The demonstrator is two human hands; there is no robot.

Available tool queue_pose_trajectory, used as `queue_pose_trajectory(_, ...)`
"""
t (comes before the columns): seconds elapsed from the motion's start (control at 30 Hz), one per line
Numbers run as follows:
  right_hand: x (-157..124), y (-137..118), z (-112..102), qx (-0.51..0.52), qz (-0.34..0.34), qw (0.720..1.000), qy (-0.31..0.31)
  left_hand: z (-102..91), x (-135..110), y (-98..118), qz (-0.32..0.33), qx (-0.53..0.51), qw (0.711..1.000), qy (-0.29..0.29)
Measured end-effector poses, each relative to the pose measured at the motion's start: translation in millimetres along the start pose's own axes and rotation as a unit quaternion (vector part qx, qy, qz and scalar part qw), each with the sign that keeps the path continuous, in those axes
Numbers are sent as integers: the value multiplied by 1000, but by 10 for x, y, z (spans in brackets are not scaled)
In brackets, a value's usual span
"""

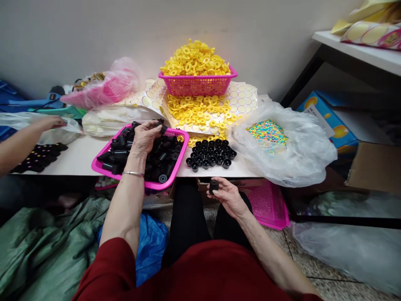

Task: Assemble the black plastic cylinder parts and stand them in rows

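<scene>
My left hand (pixel 145 138) is over the pink basket (pixel 182 156), its fingers closed on a black plastic piece (pixel 162 127) at the far rim. Many black plastic cylinders (pixel 120 156) fill that basket in a loose heap. In front of the table edge, my right hand (pixel 228 195) pinches a black plastic cylinder (pixel 214 186) between thumb and fingers. Just beyond it, several black cups (pixel 206 156) stand in rows on the white table (pixel 244 169), with their hollow ends up.
Yellow rings (pixel 196 58) heap a second pink basket (pixel 200 85), with more rings (pixel 203 110) on printed sheets before it. A plastic bag (pixel 297 154) of coloured beads (pixel 267 133) lies right. Another person's hand (pixel 52 123) is at left, near black pieces with coloured dots (pixel 39 156).
</scene>
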State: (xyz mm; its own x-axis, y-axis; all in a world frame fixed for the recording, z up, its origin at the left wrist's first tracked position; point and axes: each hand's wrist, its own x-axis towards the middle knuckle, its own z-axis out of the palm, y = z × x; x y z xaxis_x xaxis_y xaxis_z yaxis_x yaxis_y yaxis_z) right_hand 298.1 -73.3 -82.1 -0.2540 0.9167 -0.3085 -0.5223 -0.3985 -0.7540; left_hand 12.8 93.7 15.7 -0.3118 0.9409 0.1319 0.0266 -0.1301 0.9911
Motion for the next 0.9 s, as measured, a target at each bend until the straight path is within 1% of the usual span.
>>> queue_pose_trajectory(0.07, 5, 12, -11, -5, 1, 1000, 2, -15, 27, 13, -6, -9, 1000, 8)
queue_pose_trajectory(0.13, 15, 20, -15, -9, 1, 1000, 5, -62, 33, 10, -13, 21, 1000, 11)
queue_pose_trajectory(0.2, 28, 28, -12, -15, 1, 1000, 9, -135, 27, -5, -21, 98, 995, 1)
queue_pose_trajectory(0.23, 35, 34, -9, -17, 2, 1000, 11, -175, 22, -14, -27, 155, 987, -9)
queue_pose_trajectory(0.27, 43, 43, -4, -19, 4, 1000, 11, -210, 16, -23, -32, 224, 974, -22)
queue_pose_trajectory(0.3, 50, 55, 3, -20, 7, 1000, 10, -238, 10, -32, -37, 300, 953, -35)
queue_pose_trajectory(0.37, 62, 82, 17, -20, 18, 1000, 5, -255, -4, -50, -26, 450, 891, -60)
queue_pose_trajectory(0.43, 68, 106, 32, -22, 29, 999, 0, -209, -20, -74, 2, 560, 822, -105)
queue_pose_trajectory(0.47, 69, 114, 37, -24, 33, 999, 0, -166, -27, -92, 15, 595, 792, -139)
queue_pose_trajectory(0.53, 67, 115, 43, -28, 37, 999, 3, -55, -33, -138, 24, 639, 744, -196)
queue_pose_trajectory(0.6, 65, 103, 39, -31, 37, 999, 8, 58, -25, -194, 24, 674, 707, -214)
queue_pose_trajectory(0.7, 65, 90, 19, -33, 37, 999, 12, 186, -4, -274, 21, 719, 662, -213)
queue_pose_trajectory(0.77, 66, 102, 8, -32, 36, 999, 15, 241, -10, -310, 21, 735, 644, -211)
queue_pose_trajectory(0.83, 64, 127, 4, -30, 35, 999, 17, 285, -41, -333, 26, 741, 643, -193)
queue_pose_trajectory(0.9, 56, 150, 8, -28, 36, 999, 13, 327, -87, -351, 28, 736, 655, -169)
